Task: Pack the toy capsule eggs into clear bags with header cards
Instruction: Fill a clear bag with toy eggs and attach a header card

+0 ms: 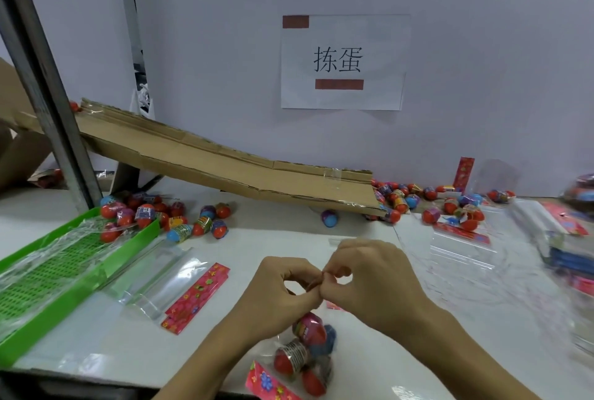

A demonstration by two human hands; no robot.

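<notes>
Both hands meet above the white table, near its front edge. The left hand has its fingers curled, and thumb and forefinger pinch something small and thin. The right hand pinches at the same spot with curled fingers. What they pinch is too small to tell for sure; it looks like the top edge of a clear bag.

Below the wrists lies a filled bag of thin, shiny plastic. It holds several smooth oval eggs, red, pink and blue, some with a printed band around the middle. A pink card with flower print lies at its lower end, touching it.

To the left, flat empty bags lie in a glossy stack, and beside them are long pink flowered cards. Farther left stands a green plastic tray with a grid bottom, partly covered by crinkled film.

A brown corrugated cardboard ramp slopes down from the left to the right. Loose eggs lie in a heap near the tray's far corner, and more eggs lie at the ramp's low end. On the pale wall hangs a white paper sign with two black characters and two dark red bars.
</notes>
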